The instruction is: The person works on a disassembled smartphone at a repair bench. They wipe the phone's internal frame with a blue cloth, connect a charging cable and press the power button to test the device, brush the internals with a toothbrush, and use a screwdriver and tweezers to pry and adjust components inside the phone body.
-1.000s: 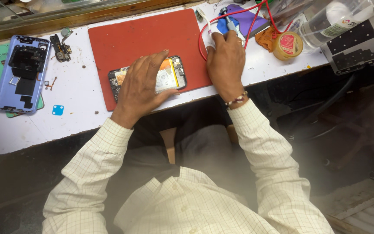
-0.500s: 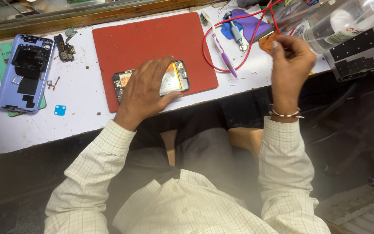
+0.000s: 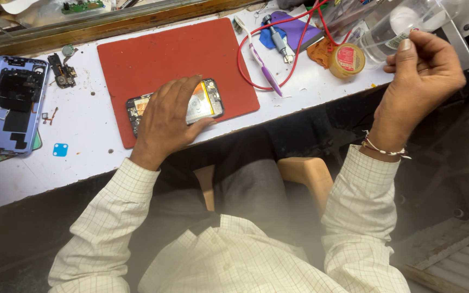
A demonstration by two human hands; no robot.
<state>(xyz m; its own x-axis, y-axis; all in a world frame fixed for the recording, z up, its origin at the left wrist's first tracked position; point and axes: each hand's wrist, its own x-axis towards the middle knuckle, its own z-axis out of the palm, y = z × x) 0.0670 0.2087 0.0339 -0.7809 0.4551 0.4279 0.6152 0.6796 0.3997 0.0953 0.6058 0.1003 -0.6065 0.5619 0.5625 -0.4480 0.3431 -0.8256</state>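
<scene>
Head view: left hand (image 3: 166, 122) lies flat, unclenched, pinning the opened phone (image 3: 204, 103) on the red mat (image 3: 175, 54); right hand (image 3: 422, 70) pinches something tiny; placing it probably demands steadiness.

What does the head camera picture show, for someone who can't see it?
A person's left hand presses on an opened phone lying on a red mat on a white workbench. Their right hand is raised near a clear plastic bottle; whether it grips anything is unclear. A lilac phone back cover lies far left.
</scene>
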